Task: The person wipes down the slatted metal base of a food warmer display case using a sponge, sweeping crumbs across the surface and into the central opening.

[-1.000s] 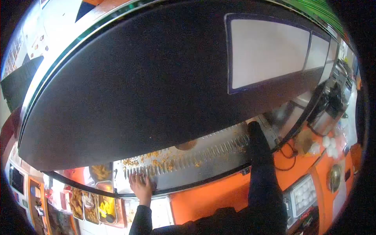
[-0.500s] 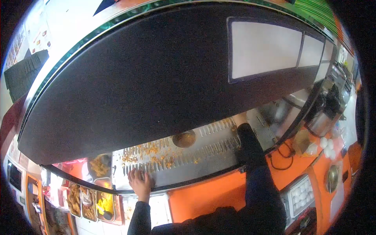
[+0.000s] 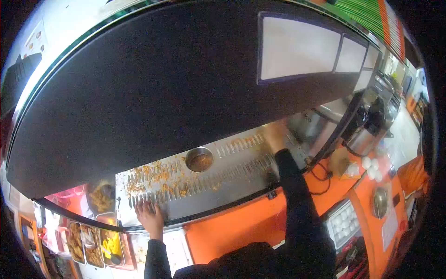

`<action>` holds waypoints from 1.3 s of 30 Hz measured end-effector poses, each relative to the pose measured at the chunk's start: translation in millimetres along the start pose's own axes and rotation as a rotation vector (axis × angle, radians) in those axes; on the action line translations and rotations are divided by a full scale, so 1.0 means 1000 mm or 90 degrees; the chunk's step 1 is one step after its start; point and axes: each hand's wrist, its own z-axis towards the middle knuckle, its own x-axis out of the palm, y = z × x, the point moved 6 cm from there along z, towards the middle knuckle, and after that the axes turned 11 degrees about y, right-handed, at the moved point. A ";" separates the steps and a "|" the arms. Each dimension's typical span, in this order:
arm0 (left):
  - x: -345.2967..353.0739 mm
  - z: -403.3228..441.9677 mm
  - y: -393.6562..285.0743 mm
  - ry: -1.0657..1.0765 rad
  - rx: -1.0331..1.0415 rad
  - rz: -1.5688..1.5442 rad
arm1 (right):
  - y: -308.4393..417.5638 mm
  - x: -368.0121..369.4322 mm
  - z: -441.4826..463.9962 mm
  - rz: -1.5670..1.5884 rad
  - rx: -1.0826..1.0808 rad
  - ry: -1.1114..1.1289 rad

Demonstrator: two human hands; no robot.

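My left hand [image 3: 150, 217] rests on the front edge of a slotted metal tray [image 3: 223, 195], fingers apart and nothing visible in them. Orange-brown crumbs [image 3: 162, 174] lie scattered over the slots, mostly on the left half. A round bowl-like well [image 3: 200, 159] with brown bits inside sits towards the back of the tray. Near the tray's right end, my right hand [image 3: 275, 135] reaches in under the dark panel; it is smeared by motion, so its fingers and anything in them cannot be made out.
A large dark panel [image 3: 153, 88] overhangs the tray. Food trays, one with yellow pieces [image 3: 111, 245], stand at lower left. Boxed eggs [image 3: 344, 223], loose eggs [image 3: 372, 169], a dark cable [image 3: 320, 186] and a metal appliance [image 3: 364, 135] are to the right.
The view has shifted, showing more of the tray and the round well. My right hand has come into sight at the tray's right end, while my left stays at the front edge.
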 end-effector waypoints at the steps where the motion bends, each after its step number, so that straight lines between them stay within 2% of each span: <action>1: 0.000 0.000 -0.001 0.004 0.000 -0.006 | -0.030 -0.003 0.000 -0.012 0.026 -0.017; 2: 0.001 0.000 -0.001 -0.001 -0.001 -0.002 | -0.068 0.019 -0.002 -0.018 0.094 0.044; 5: 0.002 0.001 0.000 -0.006 -0.007 0.002 | -0.089 -0.005 -0.016 -0.050 0.191 0.243; 8: 0.002 0.001 0.001 0.003 -0.013 -0.003 | -0.086 -0.003 -0.020 -0.007 0.150 0.315; 11: 0.005 0.001 0.003 0.000 -0.013 0.000 | -0.063 -0.002 -0.027 -0.028 0.035 0.311; 14: 0.006 0.000 0.004 0.005 -0.024 0.007 | -0.066 0.018 -0.021 0.013 0.037 0.163; 17: 0.003 0.002 0.001 0.017 -0.033 0.009 | -0.039 0.005 -0.001 0.041 0.118 0.156; 19: 0.005 0.001 0.003 0.014 -0.029 0.011 | -0.045 0.033 0.018 -0.014 0.022 0.057; 21: 0.006 0.001 0.003 0.018 -0.036 0.009 | -0.042 0.040 0.022 -0.030 -0.055 0.020; 25: 0.006 0.001 0.004 0.045 -0.060 0.015 | -0.014 -0.016 -0.001 0.020 -0.175 0.069; 27: 0.004 0.004 0.001 0.039 -0.053 0.016 | -0.006 -0.009 -0.011 -0.020 -0.201 0.189; 28: 0.002 0.004 0.000 0.053 -0.050 0.012 | -0.004 -0.001 -0.020 -0.074 -0.195 0.300; 32: 0.002 0.003 -0.003 0.060 -0.055 0.012 | -0.001 -0.006 -0.027 -0.083 -0.082 0.396; 37: 0.000 0.001 -0.004 0.011 -0.029 0.026 | -0.009 0.031 0.000 -0.001 -0.033 0.187; 39: 0.000 0.002 -0.006 -0.002 -0.027 0.022 | -0.018 0.046 0.013 -0.050 -0.012 0.193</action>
